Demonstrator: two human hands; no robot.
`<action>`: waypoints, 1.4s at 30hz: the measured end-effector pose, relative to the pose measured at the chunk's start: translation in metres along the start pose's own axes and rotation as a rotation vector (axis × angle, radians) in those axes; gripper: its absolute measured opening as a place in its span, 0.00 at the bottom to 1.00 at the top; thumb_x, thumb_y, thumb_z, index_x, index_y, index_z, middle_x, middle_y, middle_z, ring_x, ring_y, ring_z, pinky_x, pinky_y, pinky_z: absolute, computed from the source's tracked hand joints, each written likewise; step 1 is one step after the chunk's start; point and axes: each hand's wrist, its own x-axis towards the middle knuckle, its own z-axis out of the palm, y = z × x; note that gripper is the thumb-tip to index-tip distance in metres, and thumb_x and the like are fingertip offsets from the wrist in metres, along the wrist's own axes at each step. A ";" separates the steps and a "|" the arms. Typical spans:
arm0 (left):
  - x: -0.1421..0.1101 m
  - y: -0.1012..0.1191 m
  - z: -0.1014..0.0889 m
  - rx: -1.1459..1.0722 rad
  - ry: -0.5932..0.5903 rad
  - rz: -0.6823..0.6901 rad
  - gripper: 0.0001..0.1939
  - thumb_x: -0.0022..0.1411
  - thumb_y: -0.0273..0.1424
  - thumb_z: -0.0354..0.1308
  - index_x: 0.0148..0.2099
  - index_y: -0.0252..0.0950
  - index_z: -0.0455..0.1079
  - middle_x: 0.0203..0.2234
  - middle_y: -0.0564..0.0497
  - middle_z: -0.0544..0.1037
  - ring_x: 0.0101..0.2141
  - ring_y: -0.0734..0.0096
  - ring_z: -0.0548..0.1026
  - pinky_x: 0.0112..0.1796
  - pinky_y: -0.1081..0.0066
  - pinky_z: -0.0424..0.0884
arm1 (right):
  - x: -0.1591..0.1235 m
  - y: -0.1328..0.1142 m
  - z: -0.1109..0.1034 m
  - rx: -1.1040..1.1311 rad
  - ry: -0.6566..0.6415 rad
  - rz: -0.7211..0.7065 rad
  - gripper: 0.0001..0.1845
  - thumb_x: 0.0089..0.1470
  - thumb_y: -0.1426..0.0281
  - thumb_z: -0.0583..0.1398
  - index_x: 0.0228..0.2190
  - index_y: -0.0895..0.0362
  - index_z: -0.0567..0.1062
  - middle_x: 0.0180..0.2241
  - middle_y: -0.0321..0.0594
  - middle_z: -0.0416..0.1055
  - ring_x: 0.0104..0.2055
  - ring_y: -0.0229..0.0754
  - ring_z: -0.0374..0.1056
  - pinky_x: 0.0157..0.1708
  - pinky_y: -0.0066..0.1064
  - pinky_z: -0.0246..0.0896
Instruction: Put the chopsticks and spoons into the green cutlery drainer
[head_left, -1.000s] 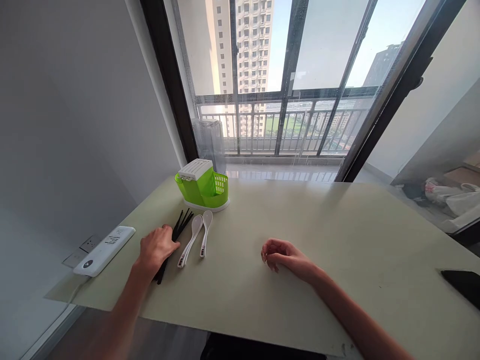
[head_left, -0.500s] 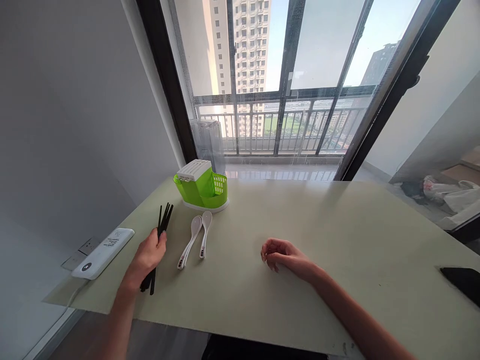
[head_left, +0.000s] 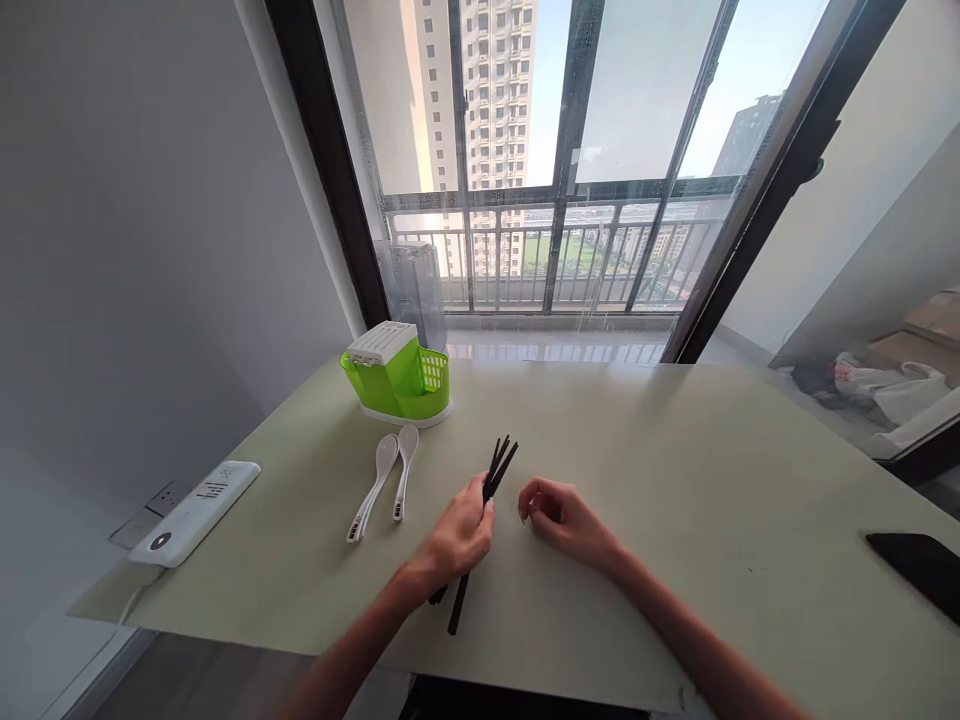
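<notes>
A bundle of black chopsticks point(head_left: 500, 465) is gripped in my left hand point(head_left: 459, 530), near the middle of the table. Their tips fan out above my fingers and their thick ends stick out below, toward the table's near edge. Just to the right, my right hand point(head_left: 562, 515) is closed in a loose curl with nothing in it, apart from the chopsticks. On the left lie several white spoons point(head_left: 385, 455), bowls pointing away from me. Behind the spoons stands a bright green utensil holder point(head_left: 386, 390) with a white slotted top and a white base.
A white power strip point(head_left: 196, 512) with a cable lies along the table's left edge, by the wall. A dark flat object point(head_left: 919, 570) is at the right edge. Beyond the pale table point(head_left: 675, 450) are a window and balcony railing. Bags point(head_left: 900, 390) lie on the floor at right.
My left hand has carried the chopsticks rightward, from left of the spoons to beside my right hand. My right hand's fingers have curled in more.
</notes>
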 end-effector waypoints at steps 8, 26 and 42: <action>0.019 0.034 0.021 0.749 -0.089 -0.148 0.25 0.64 0.18 0.49 0.61 0.32 0.65 0.50 0.31 0.75 0.44 0.49 0.82 0.40 0.61 0.76 | 0.001 0.000 0.003 -0.112 0.034 -0.051 0.11 0.45 0.80 0.55 0.27 0.53 0.73 0.21 0.29 0.64 0.23 0.34 0.55 0.25 0.27 0.50; 0.017 0.040 0.014 0.779 0.037 -0.042 0.20 0.71 0.33 0.56 0.62 0.36 0.65 0.49 0.38 0.76 0.50 0.51 0.77 0.45 0.63 0.74 | 0.003 0.001 0.001 -0.105 0.023 -0.044 0.11 0.43 0.79 0.55 0.27 0.54 0.74 0.23 0.31 0.68 0.23 0.34 0.55 0.24 0.26 0.50; -0.004 -0.058 -0.080 0.929 0.408 -0.364 0.35 0.68 0.43 0.55 0.68 0.26 0.57 0.56 0.28 0.70 0.53 0.43 0.73 0.53 0.54 0.67 | 0.003 0.001 0.002 -0.045 -0.004 -0.014 0.10 0.43 0.80 0.55 0.26 0.54 0.73 0.22 0.31 0.68 0.22 0.34 0.58 0.24 0.26 0.52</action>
